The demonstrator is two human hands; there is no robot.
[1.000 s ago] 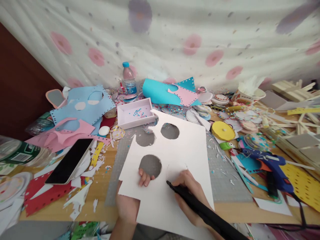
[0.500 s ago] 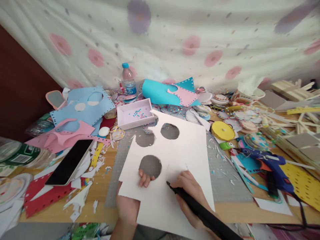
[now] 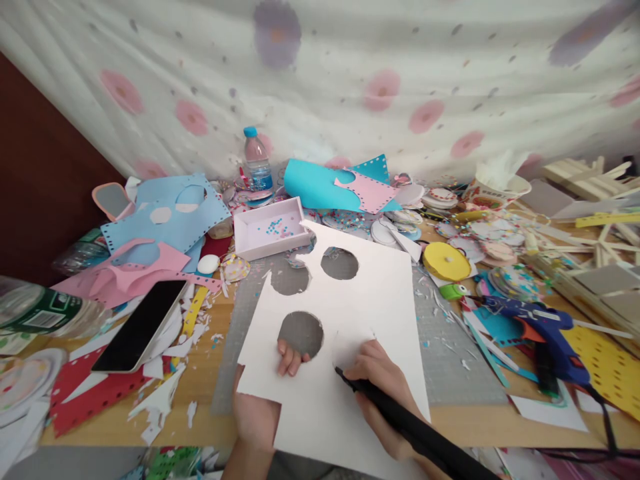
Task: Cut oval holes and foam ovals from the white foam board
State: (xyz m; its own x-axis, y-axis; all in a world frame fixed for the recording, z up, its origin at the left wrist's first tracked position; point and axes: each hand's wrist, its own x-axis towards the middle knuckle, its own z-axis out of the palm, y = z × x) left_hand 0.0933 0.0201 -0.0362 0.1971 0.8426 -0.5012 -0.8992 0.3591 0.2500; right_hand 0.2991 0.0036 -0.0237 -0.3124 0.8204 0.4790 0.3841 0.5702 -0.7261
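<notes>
A white sheet of card with round holes and a ragged left edge is tilted up in front of me. My left hand grips it from beneath, the fingertips coming up through the lower hole and curling over its rim. My right hand is closed around a black pen-shaped tool with a thick, long body. Its tip touches the card at the lower left of a faint curved line. The tip's exact kind is too small to make out.
Under the card lies a grey cutting mat strewn with paper scraps. A phone and a plastic bottle are at left. At right are a blue glue gun and a yellow disc. A white box stands behind.
The tip of the black tool has moved slightly downward along the curved line, with my right hand following. My left hand and the card stay almost still.
</notes>
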